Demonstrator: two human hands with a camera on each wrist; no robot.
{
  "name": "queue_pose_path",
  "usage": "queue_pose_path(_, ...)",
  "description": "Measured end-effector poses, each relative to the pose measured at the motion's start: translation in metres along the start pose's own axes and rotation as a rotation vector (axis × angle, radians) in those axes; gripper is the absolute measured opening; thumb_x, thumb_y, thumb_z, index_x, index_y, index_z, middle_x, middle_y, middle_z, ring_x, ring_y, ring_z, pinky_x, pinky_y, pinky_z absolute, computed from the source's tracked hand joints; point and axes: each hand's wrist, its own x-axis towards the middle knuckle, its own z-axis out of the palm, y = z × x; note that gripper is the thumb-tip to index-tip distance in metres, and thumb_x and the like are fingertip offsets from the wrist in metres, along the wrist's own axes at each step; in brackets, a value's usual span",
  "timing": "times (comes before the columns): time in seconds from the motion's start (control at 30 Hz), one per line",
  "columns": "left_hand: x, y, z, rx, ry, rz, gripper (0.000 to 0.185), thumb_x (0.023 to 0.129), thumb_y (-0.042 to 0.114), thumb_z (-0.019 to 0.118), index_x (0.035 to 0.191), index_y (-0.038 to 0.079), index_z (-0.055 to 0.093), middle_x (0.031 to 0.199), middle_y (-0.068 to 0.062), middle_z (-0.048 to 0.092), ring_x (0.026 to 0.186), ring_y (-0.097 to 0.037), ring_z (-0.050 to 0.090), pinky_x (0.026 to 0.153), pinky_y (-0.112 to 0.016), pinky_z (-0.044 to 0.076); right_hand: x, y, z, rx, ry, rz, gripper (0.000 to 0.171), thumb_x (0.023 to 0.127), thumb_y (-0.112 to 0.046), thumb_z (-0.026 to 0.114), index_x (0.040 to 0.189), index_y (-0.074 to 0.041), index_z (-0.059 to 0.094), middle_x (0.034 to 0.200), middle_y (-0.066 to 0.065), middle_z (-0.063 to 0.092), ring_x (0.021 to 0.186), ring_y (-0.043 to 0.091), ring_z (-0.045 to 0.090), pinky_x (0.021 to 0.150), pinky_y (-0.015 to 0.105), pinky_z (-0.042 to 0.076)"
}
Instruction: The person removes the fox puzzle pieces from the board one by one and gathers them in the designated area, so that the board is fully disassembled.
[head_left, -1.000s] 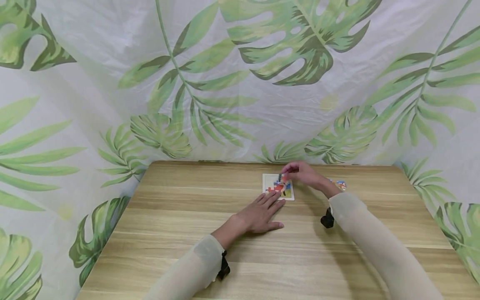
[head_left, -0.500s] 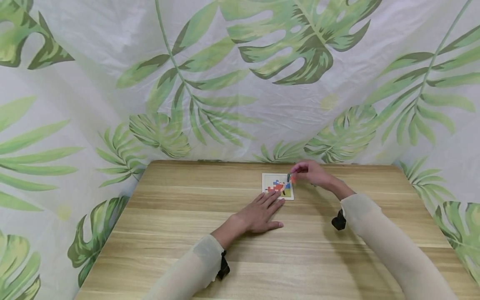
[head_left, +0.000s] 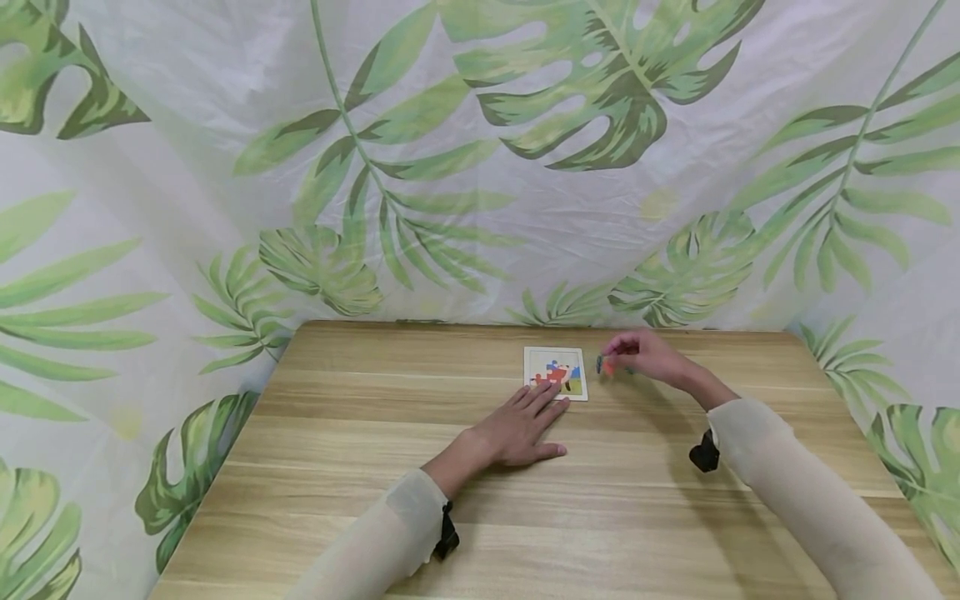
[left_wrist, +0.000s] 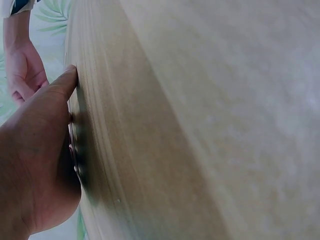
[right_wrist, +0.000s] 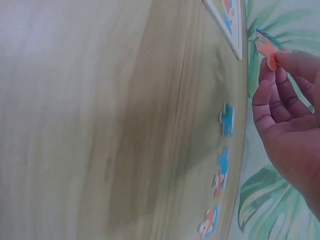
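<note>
1. Our right hand (head_left: 645,357) pinched an orange puzzle piece (right_wrist: 266,47) just right of the puzzle board (head_left: 556,372).
2. Our left hand (head_left: 517,429) lay flat, fingers straight, on the bench (head_left: 375,467), touching the board.

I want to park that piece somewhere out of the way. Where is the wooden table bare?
The wooden table is bare left of the left hand and along the near edge between the sleeves. It is crowded at the far right: puzzle board, right hand pinching a puzzle piece, loose pieces beyond.
</note>
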Motion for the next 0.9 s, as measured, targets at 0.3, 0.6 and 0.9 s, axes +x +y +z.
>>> queue_pose_path(0.3, -0.001, 0.001, -0.002, -0.001, 0.005, 0.006, 0.08, 0.11, 0.063, 0.038, 0.172, 0.016, 0.017, 0.179, -0.011, 0.006, 0.165, -0.026, 0.004, 0.133, -0.046, 0.011, -0.016, 0.011, -0.007, -0.014, 0.009, 0.012, 0.017, 0.101, 0.002, 0.068, 0.115, 0.008, 0.073, 0.11, 0.021, 0.073, 0.093, 0.016, 0.065, 0.08, 0.028, 0.057)
queue_pose_path(0.6, -0.001, 0.001, -0.001, 0.012, 0.018, 0.011, 0.08, 0.11, 0.063, 0.038, 0.171, 0.015, 0.019, 0.179, -0.011, 0.008, 0.165, -0.026, 0.007, 0.133, -0.046, 0.014, -0.029, 0.02, -0.012, -0.036, 0.007, 0.011, 0.016, 0.101, 0.001, 0.067, 0.114, 0.008, 0.073, 0.109, 0.022, 0.073, 0.089, 0.014, 0.061, 0.075, 0.026, 0.053)
queue_pose_path(0.9, -0.001, 0.002, -0.002, 0.015, 0.01, 0.007, 0.081, 0.109, 0.064, 0.037, 0.172, 0.016, 0.018, 0.179, -0.01, 0.007, 0.165, -0.025, 0.006, 0.133, -0.045, 0.013, -0.037, 0.029, -0.017, -0.041, -0.002, 0.02, 0.014, 0.099, 0.004, 0.068, 0.111, 0.008, 0.074, 0.105, 0.021, 0.073, 0.084, 0.011, 0.059, 0.07, 0.026, 0.051)
